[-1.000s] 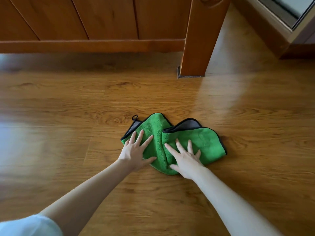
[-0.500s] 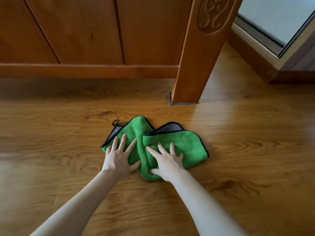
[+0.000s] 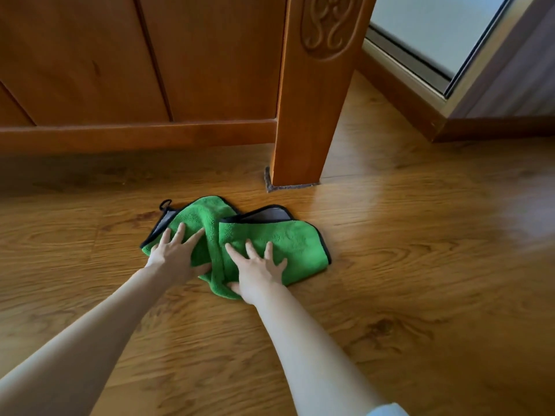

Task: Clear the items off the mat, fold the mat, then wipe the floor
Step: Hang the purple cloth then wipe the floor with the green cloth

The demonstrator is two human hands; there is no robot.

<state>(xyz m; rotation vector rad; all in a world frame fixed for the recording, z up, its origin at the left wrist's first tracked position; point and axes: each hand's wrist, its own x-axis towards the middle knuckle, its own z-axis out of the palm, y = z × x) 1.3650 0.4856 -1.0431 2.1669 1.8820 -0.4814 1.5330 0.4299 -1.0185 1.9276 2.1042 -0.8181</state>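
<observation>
Fluffy green cloth [image 3: 270, 238] bunches under flat, spread left hand [image 3: 174, 256] and right hand [image 3: 258, 271].

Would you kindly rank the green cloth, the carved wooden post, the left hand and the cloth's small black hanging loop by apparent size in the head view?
1. Carved wooden post
2. Green cloth
3. Left hand
4. Black hanging loop

The post stands farther off, so its real lead is larger.

I've pushed the green cloth [image 3: 270, 241] farther across the floor [image 3: 420, 280] with both hands, closer to the carved wooden post [image 3: 309, 115].
</observation>
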